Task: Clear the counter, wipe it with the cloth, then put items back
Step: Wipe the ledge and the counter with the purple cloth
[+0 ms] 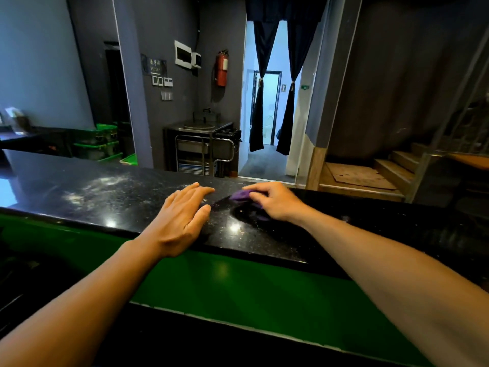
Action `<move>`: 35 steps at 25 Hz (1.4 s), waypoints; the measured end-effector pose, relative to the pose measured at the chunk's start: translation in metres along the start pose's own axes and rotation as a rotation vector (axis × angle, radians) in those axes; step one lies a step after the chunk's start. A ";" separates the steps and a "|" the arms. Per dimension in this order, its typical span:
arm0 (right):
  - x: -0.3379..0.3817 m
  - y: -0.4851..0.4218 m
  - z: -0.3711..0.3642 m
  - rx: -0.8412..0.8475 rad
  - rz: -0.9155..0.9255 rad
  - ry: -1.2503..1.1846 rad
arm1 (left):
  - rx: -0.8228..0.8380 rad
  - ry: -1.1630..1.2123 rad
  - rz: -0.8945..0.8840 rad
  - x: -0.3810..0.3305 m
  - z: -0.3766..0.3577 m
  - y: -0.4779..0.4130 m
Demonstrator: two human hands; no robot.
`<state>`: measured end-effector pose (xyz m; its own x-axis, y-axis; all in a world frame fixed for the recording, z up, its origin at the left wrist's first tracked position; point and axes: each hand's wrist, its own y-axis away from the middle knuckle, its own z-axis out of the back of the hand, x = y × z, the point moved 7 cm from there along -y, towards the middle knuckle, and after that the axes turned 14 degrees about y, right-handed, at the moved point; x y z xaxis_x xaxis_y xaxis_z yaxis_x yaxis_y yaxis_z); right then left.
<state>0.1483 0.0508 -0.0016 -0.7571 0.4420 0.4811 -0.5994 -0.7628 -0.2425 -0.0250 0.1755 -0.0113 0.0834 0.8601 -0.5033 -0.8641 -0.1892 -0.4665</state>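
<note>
A black speckled stone counter (92, 192) runs across the view, with pale dusty smears on its left part. My left hand (182, 215) lies flat on it with straight fingers, near the front edge. A bunched purple cloth (239, 195) sits on the counter just right of that hand. My right hand (272, 201) grips the cloth from above, fingers curled over it, so much of the cloth is hidden.
A green panel (238, 284) drops below the counter's front edge. Beyond the counter stand a steel trolley (201, 149), stacked green crates (100, 144), a curtained doorway (272, 102) and wooden steps (391, 168) at the right.
</note>
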 end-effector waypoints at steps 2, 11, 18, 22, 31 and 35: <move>-0.046 0.003 0.029 -0.111 -0.228 -0.010 | 0.014 -0.120 -0.018 0.020 0.019 0.001; -0.065 -0.083 -0.006 0.032 -0.359 0.495 | 0.164 -0.215 0.137 0.089 0.037 0.009; 0.085 -0.050 -0.071 0.224 0.190 0.285 | 0.127 -0.162 0.168 0.085 0.043 0.011; 0.065 -0.022 -0.042 0.126 0.130 0.118 | 0.104 -0.150 0.134 0.084 0.043 0.014; -0.020 -0.118 -0.042 -0.007 -0.353 0.516 | 0.119 -0.105 0.111 0.084 0.040 0.012; 0.078 -0.123 -0.091 0.098 0.019 0.350 | 0.043 -0.041 0.111 0.086 0.045 0.013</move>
<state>0.1396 0.2215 -0.0107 -0.8209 0.5494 0.1557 -0.5698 -0.8064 -0.1585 -0.0512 0.2684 -0.0278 -0.0339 0.8537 -0.5197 -0.8872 -0.2651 -0.3775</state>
